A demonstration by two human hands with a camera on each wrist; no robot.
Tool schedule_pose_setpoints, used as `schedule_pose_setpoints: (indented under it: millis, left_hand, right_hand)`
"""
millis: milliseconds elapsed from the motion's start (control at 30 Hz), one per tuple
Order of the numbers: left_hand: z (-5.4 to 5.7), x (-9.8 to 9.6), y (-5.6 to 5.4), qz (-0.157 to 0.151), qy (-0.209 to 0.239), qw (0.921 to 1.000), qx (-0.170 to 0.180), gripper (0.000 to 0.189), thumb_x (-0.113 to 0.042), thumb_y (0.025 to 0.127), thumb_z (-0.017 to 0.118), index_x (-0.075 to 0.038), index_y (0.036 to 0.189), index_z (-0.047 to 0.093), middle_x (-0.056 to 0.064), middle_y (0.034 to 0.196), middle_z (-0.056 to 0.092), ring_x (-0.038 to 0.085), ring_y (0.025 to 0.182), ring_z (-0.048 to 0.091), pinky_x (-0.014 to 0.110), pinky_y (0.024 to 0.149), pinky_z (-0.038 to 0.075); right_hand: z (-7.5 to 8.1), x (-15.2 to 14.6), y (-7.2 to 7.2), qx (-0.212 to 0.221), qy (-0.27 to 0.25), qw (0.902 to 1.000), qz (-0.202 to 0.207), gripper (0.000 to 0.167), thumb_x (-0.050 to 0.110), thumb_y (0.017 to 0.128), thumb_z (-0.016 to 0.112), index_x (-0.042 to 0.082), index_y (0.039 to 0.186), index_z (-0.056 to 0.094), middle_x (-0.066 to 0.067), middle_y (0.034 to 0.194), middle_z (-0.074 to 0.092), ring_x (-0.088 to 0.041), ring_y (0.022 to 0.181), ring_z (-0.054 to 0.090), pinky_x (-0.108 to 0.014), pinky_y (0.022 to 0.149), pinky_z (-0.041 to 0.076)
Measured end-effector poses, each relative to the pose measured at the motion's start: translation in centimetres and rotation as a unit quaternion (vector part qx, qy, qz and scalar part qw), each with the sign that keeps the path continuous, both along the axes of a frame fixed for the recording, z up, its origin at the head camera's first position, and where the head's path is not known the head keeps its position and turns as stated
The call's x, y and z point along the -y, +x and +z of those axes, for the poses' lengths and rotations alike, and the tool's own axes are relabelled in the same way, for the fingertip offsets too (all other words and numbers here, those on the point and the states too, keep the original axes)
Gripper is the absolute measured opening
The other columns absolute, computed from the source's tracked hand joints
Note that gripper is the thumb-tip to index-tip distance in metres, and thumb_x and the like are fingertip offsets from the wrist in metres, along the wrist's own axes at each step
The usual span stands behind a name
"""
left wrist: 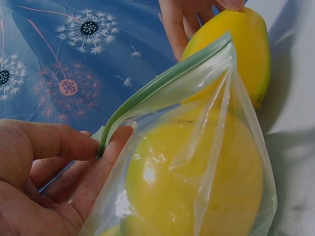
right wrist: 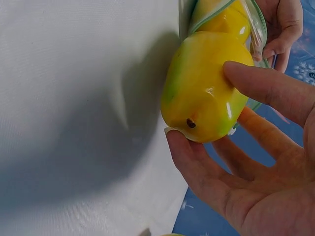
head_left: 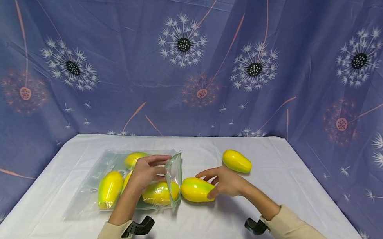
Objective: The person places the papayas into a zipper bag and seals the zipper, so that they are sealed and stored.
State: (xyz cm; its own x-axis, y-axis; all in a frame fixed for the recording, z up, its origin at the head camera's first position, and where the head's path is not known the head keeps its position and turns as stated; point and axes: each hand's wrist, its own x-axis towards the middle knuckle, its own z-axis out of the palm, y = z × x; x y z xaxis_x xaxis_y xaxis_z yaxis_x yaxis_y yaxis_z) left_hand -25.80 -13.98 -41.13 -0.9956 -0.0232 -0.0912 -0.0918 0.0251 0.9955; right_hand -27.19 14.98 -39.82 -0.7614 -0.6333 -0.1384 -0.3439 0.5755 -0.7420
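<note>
A clear zip bag (head_left: pixel 86 198) with a green zip strip (left wrist: pixel 162 81) lies on its side, holding several yellow papaya-shaped fruits (head_left: pixel 110 189). My left hand (head_left: pixel 146 171) pinches the upper lip of the bag between thumb and fingers, and the mouth gapes to the right. One bagged fruit (left wrist: pixel 197 167) lies just inside that mouth. My right hand (head_left: pixel 225 181) holds another yellow papaya-shaped fruit (right wrist: pixel 204 83) by its outer end, thumb on one side and fingers on the other. The far end of this fruit is right at the bag's mouth.
One more yellow fruit (head_left: pixel 237 161) lies on the white tablecloth (head_left: pixel 207 231), behind my right hand. A blue curtain (head_left: pixel 132 49) with dandelion print hangs along the back and sides of the table. Black wrist cameras (head_left: pixel 138 227) sit on both sleeves.
</note>
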Motion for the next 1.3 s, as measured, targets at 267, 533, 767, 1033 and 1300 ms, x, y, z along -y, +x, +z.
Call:
schedule_pose_setpoints:
  millis: [267,533,767,1033,1300]
  left_hand:
    - [0.1,0.0,0.1,0.002,0.003,1.0000,0.001,0.044,0.011,0.084,0.066,-0.008,0.123,0.074,0.016,0.118,0.072,0.023,0.085,0.073,0.039,0.071,0.064]
    - [0.1,0.0,0.1,0.000,0.008,1.0000,0.001,0.044,0.012,0.084,0.066,-0.007,0.122,0.074,0.017,0.118,0.072,0.023,0.082,0.074,0.042,0.071,0.064]
    - [0.0,-0.1,0.0,0.001,0.003,1.0000,0.000,0.043,0.011,0.084,0.066,-0.008,0.122,0.074,0.017,0.118,0.072,0.023,0.083,0.073,0.039,0.070,0.064]
    - [0.0,-0.1,-0.1,0.000,0.009,1.0000,0.001,0.043,0.012,0.084,0.066,-0.007,0.121,0.074,0.018,0.119,0.072,0.023,0.083,0.073,0.038,0.069,0.064]
    - [0.1,0.0,0.0,-0.002,0.013,0.9999,0.003,0.043,0.012,0.084,0.066,-0.007,0.122,0.074,0.018,0.120,0.071,0.022,0.082,0.073,0.038,0.069,0.064]
  right_hand:
    - [0.1,1.0,0.0,-0.001,0.029,0.9995,-0.013,0.065,0.007,0.075,0.084,0.024,0.135,0.066,-0.008,0.128,0.067,-0.031,0.108,0.067,-0.042,0.088,0.059]
    - [0.1,2.0,-0.3,0.000,0.032,0.9994,-0.016,0.065,0.007,0.076,0.083,0.021,0.137,0.065,-0.012,0.128,0.068,-0.034,0.109,0.067,-0.045,0.090,0.060]
    - [0.0,2.6,-0.5,0.004,0.021,0.9994,-0.028,0.062,0.007,0.075,0.084,0.016,0.134,0.066,-0.013,0.127,0.069,-0.036,0.110,0.067,-0.045,0.091,0.059]
    - [0.6,2.8,-0.6,-0.012,0.035,0.9982,-0.047,0.055,0.013,0.074,0.086,0.025,0.125,0.070,-0.006,0.126,0.070,-0.030,0.110,0.067,-0.043,0.093,0.058]
    - [1.1,2.8,-0.6,-0.004,0.019,0.9985,-0.051,0.053,0.014,0.076,0.085,0.023,0.126,0.070,-0.007,0.129,0.068,-0.031,0.113,0.066,-0.041,0.092,0.059]
